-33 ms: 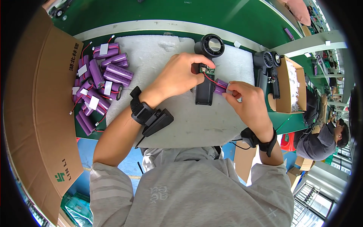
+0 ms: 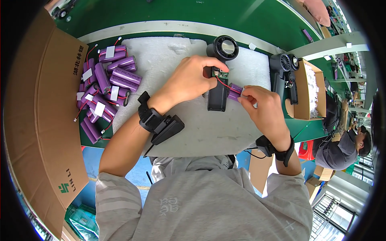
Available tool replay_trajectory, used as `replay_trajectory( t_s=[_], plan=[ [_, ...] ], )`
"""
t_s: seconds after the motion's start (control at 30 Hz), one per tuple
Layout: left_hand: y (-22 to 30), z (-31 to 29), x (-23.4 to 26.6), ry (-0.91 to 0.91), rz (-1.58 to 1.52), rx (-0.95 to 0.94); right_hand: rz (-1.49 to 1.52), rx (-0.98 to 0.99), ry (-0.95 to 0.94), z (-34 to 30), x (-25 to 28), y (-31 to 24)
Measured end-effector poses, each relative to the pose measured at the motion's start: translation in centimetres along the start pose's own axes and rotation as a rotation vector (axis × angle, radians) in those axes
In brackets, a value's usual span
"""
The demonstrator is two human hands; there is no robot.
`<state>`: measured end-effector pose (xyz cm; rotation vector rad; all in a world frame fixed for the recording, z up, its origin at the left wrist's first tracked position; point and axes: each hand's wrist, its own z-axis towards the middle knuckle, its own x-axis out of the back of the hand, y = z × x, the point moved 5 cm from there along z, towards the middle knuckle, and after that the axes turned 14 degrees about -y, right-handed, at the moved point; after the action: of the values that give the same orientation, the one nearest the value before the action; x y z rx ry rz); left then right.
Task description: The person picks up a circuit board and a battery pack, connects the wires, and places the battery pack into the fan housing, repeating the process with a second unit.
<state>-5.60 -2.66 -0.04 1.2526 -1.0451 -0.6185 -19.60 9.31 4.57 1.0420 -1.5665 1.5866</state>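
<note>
A black handheld fan (image 2: 217,98) lies on a white foam pad (image 2: 161,52), its round head pointing away from me and its handle toward me. A small green circuit board (image 2: 223,75) shows in the upper handle. My left hand (image 2: 189,78) is closed around the fan just below its head. Beside the handle is a purple battery pack (image 2: 234,92), its near end pinched in the fingertips of my right hand (image 2: 261,103). Red wire (image 2: 223,83) runs from the board toward the pack. Something small and white shows at the right fingertips, too small to tell.
Several purple battery packs (image 2: 122,78) with white tabs and wires are heaped at the left. A tall cardboard box (image 2: 48,120) walls the left side. More black fans (image 2: 281,72) and a small open carton (image 2: 315,92) stand at the right. Another person (image 2: 339,150) sits far right.
</note>
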Motion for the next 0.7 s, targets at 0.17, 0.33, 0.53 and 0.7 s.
replay_trajectory(
  t_s=[0.17, 0.33, 0.53, 0.7],
  plan=[
    [0.1, 0.0, 0.1, -0.019, 0.000, 0.019, 0.052, 0.007, -0.041, 0.0, -0.1, 0.2],
    [0.0, 0.1, 0.2, -0.020, -0.008, 0.034, 0.025, 0.067, -0.069, 0.1, -0.4, 1.4],
    [-0.2, -0.5, 0.4, -0.011, -0.022, 0.080, 0.023, -0.276, 0.054, -1.9, 6.8, 6.1],
    [0.4, 0.2, 0.0, -0.012, -0.026, 0.079, -0.298, -0.582, 0.373, -6.5, 15.6, 13.8]
  ],
)
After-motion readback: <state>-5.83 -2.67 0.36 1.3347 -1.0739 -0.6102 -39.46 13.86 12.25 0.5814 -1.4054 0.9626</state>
